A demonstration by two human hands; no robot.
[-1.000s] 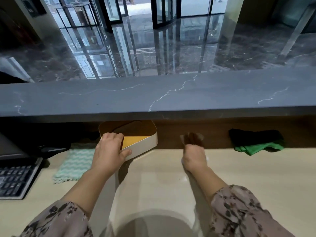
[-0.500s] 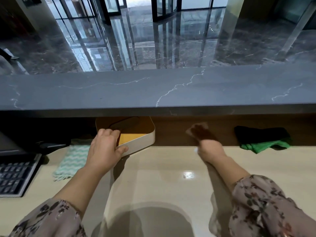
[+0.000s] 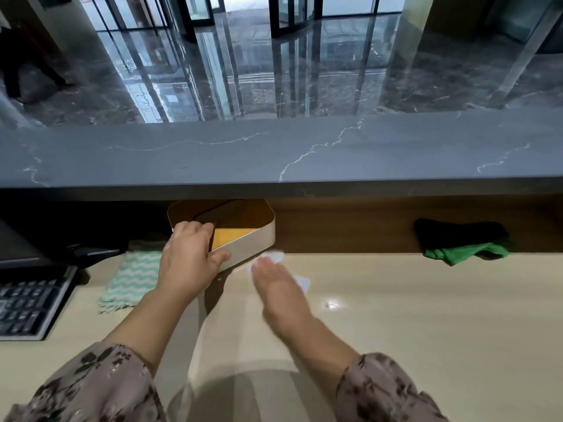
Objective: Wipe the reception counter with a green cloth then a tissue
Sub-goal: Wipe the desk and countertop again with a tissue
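- R. hand (image 3: 278, 287): fingers flat and together, pressing the tissue (image 3: 272, 256) onto the beige bench (image 3: 426, 315) (motion-blurred); tissue stage apparently under way.
- L. hand (image 3: 189, 260): fingers and thumb grip the tray (image 3: 249, 243) by its rim.
- Green cloth (image 3: 466, 253): lies aside at bench rear, rt.; cloth stage prob. done.
- Beyond: grey marble ledge (image 3: 274, 153), glossy lobby floor (image 3: 304, 71).
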